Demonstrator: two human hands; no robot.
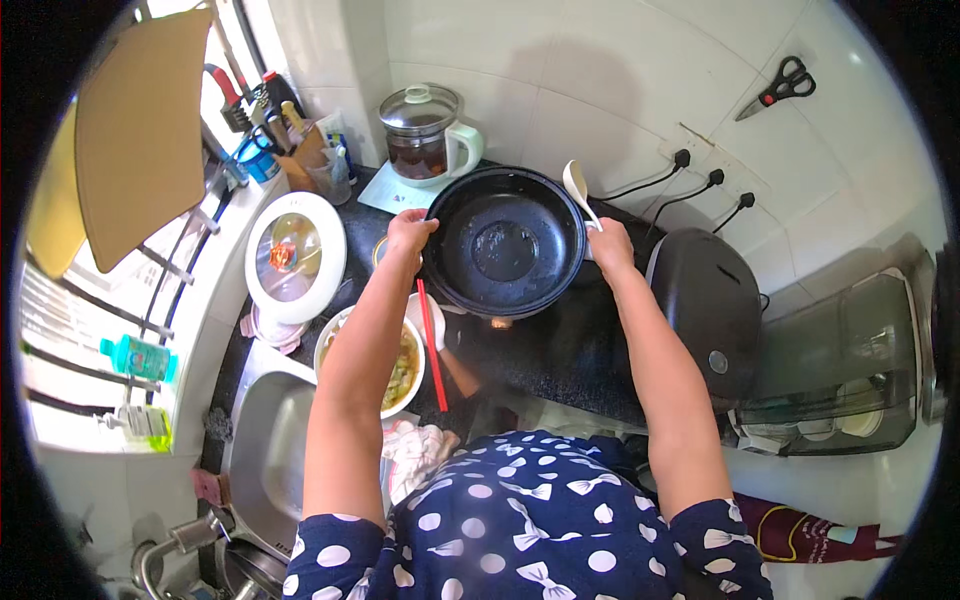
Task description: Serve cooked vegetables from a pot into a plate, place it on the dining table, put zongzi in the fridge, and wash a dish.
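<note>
A round black pan (504,244) is held level between both hands over the dark countertop, with a few droplets on its inner base. My left hand (411,231) grips its left rim. On the opposite side, my right hand (611,244) is closed around the handle area. A white spoon (576,182) stands up beside that hand, its handle running down to the fingers; whether they pinch it cannot be told. Under my left forearm sits a white bowl of soupy food (405,375), partly hidden. Red chopsticks (433,345) lie beside it, over a white ladle or spoon with a wooden handle (459,373).
A glass kettle (420,142) with dark liquid stands behind the pan. A white-rimmed glass lid (296,259) leans at left, above the steel sink (274,442). A black rice cooker (705,322) is at right, near plugged cords (660,187). A cloth (416,457) lies in front.
</note>
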